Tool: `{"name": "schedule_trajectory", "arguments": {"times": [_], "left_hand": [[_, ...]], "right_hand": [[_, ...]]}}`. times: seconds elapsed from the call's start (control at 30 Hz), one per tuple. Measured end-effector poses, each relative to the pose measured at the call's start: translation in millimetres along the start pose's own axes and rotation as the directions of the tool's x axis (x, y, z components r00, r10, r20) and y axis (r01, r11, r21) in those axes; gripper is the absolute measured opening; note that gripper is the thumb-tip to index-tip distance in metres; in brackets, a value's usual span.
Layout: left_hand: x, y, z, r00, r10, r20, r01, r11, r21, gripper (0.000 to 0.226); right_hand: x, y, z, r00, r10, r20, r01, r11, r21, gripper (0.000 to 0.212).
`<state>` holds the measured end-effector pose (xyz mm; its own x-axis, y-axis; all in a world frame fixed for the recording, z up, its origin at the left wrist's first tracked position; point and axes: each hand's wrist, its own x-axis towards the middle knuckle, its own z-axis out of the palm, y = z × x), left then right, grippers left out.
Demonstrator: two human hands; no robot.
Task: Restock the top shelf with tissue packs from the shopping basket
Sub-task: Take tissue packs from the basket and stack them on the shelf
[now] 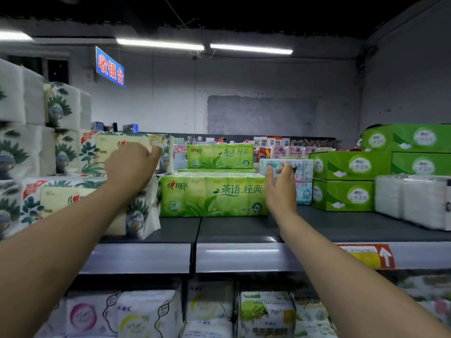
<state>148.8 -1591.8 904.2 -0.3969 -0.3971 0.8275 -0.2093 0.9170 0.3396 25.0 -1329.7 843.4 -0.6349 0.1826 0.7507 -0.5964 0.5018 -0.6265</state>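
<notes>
A green tissue pack (213, 195) lies on the dark top shelf (234, 228), with a second green pack (219, 156) on a stack behind it. My left hand (131, 165) is raised at the left of the green pack, against the floral tissue packs (80, 201), fingers loosely bent and holding nothing. My right hand (280, 186) hovers at the green pack's right end, fingers spread and relaxed, empty. The shopping basket is out of view.
Floral tissue bundles (26, 132) tower at the left. Green tissue boxes (346, 181) and white packs (412, 200) fill the right of the shelf. A small blue pack (303, 181) stands behind my right hand. Pad packages (146, 313) sit on the lower shelf.
</notes>
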Motion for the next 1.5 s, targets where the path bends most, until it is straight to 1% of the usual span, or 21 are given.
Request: {"name": "schedule_trajectory", "arguments": {"times": [0.07, 0.2, 0.3, 0.37, 0.43, 0.5, 0.57, 0.63, 0.67, 0.77, 0.87, 0.93, 1.0, 1.1, 1.17, 1.2, 1.27, 1.37, 1.43, 1.47, 1.5], "left_hand": [[0, -3, 0, 0.991, 0.073, 0.112, -0.081, 0.995, 0.065, 0.061], [-5, 2, -18, 0.973, 0.113, 0.199, -0.152, 0.97, 0.191, 0.064], [-19, 2, -31, 0.951, 0.192, 0.243, -0.254, 0.931, 0.261, 0.065], [-32, -3, -36, 0.939, 0.212, 0.271, -0.284, 0.922, 0.263, 0.061], [-45, -8, -39, 0.928, 0.233, 0.292, -0.298, 0.933, 0.204, 0.053], [-59, -13, -43, 0.929, 0.252, 0.271, -0.287, 0.953, 0.097, 0.043], [-73, -20, -49, 0.95, 0.272, 0.151, -0.274, 0.962, -0.013, 0.033], [-83, -28, -62, 0.962, 0.27, 0.029, -0.268, 0.961, -0.066, 0.022], [-87, -33, -70, 0.965, 0.26, 0.004, -0.259, 0.962, -0.085, 0.017], [-99, -48, -92, 0.985, 0.175, -0.008, -0.174, 0.974, -0.145, 0.005], [-115, -54, -109, 0.998, 0.061, -0.009, -0.061, 0.963, -0.261, 0.005], [-125, -55, -116, 1.0, 0.026, 0.013, -0.02, 0.947, -0.32, 0.005], [-132, -56, -122, 0.999, 0.001, 0.046, 0.016, 0.927, -0.374, 0.005], [-138, -57, -128, 0.996, -0.019, 0.085, 0.054, 0.895, -0.442, 0.004], [-143, -55, -134, 0.993, -0.046, 0.11, 0.095, 0.86, -0.502, 0.006], [-146, -54, -137, 0.989, -0.074, 0.125, 0.13, 0.83, -0.542, 0.006], [-158, -50, -139, 0.979, -0.143, 0.145, 0.203, 0.737, -0.645, 0.006], [-184, -35, -135, 0.954, -0.231, 0.192, 0.293, 0.583, -0.758, 0.011], [-199, -26, -126, 0.93, -0.257, 0.264, 0.362, 0.498, -0.788, 0.011], [-207, -21, -121, 0.92, -0.262, 0.293, 0.387, 0.471, -0.793, 0.012], [-212, -18, -117, 0.916, -0.263, 0.304, 0.396, 0.466, -0.791, 0.012]], "right_hand": [[0, -2, 0, 1.0, -0.006, 0.013, 0.005, 1.0, 0.013, 0.054], [-2, -3, -1, 0.999, -0.045, 0.026, 0.044, 0.999, 0.018, 0.049], [-2, -4, -3, 0.999, -0.04, 0.031, 0.039, 0.999, 0.026, 0.042], [-3, -5, -2, 0.996, -0.053, 0.067, 0.052, 0.998, 0.024, 0.04], [-4, -5, -2, 0.994, -0.069, 0.089, 0.067, 0.997, 0.027, 0.04], [-5, -4, -3, 0.993, -0.071, 0.093, 0.068, 0.997, 0.037, 0.039], [-5, -4, -3, 0.994, -0.059, 0.09, 0.053, 0.997, 0.064, 0.036], [-4, -5, -3, 0.996, -0.045, 0.078, 0.037, 0.994, 0.103, 0.033], [-4, -6, -4, 0.997, -0.042, 0.067, 0.034, 0.993, 0.113, 0.032], [-6, -11, -7, 0.999, -0.038, 0.022, 0.035, 0.992, 0.117, 0.029], [-9, -21, -13, 0.999, -0.038, -0.039, 0.043, 0.987, 0.155, 0.026], [-13, -33, -19, 0.995, -0.038, -0.091, 0.057, 0.973, 0.222, 0.024], [-19, -46, -26, 0.985, -0.024, -0.173, 0.076, 0.951, 0.3, 0.018], [-39, -58, -39, 0.965, 0.049, -0.258, 0.078, 0.886, 0.458, 0.008], [-61, -61, -51, 0.97, 0.092, -0.227, 0.054, 0.822, 0.566, 0.006], [-74, -63, -58, 0.978, 0.093, -0.188, 0.04, 0.797, 0.603, 0.01], [-97, -61, -73, 0.99, 0.092, -0.105, -0.003, 0.769, 0.639, 0.017], [-127, -57, -94, 0.989, 0.15, -0.001, -0.108, 0.718, 0.687, 0.019], [-144, -57, -105, 0.984, 0.172, 0.038, -0.151, 0.718, 0.68, 0.019], [-151, -57, -112, 0.983, 0.176, 0.059, -0.17, 0.727, 0.665, 0.018], [-158, -59, -119, 0.98, 0.179, 0.087, -0.191, 0.728, 0.658, 0.016]]}}
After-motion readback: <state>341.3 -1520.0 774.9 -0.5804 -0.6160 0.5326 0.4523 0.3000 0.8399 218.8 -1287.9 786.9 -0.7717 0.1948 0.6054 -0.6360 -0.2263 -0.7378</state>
